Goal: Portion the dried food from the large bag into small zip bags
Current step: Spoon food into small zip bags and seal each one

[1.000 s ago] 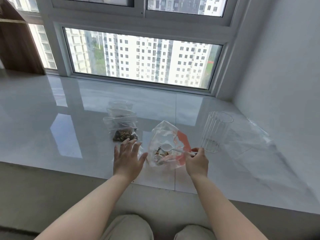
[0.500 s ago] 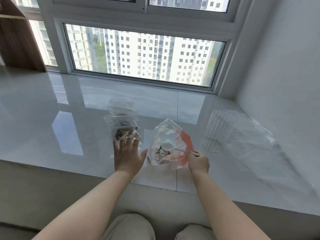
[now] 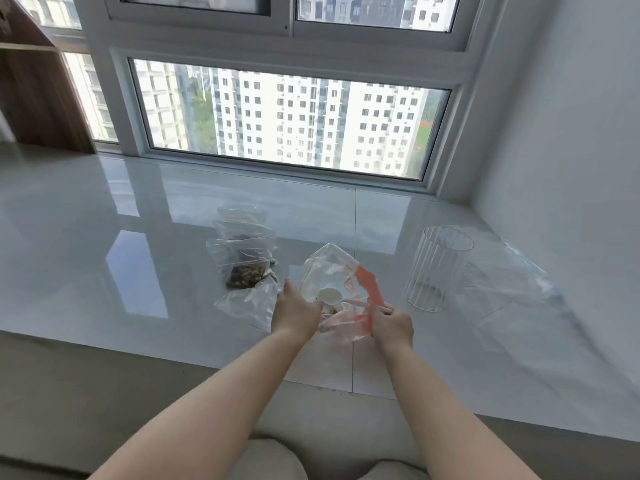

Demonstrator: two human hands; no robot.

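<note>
The large clear bag [image 3: 341, 271] with red print lies open on the white sill, a little dried food at its bottom. A white spoon [image 3: 329, 295] rests in its mouth; my right hand [image 3: 393, 324] pinches the spoon's handle at the bag's right edge. My left hand [image 3: 294, 311] is at the bag's left edge, fingers curled, holding an empty small zip bag [image 3: 247, 303] that trails to its left. A filled small zip bag [image 3: 246, 271] of brown dried food lies just behind, with further small bags [image 3: 242, 230] stacked beyond it.
A ribbed clear glass cup [image 3: 437, 268] stands right of the large bag. A crumpled clear plastic sheet [image 3: 512, 282] lies beyond it by the wall. A wooden cabinet [image 3: 38, 98] stands far left. The sill's front edge [image 3: 173, 355] runs below my hands.
My left hand left the spot over the small bags and moved right to the large bag's edge, bringing an empty small zip bag. My right hand stayed put with the spoon.
</note>
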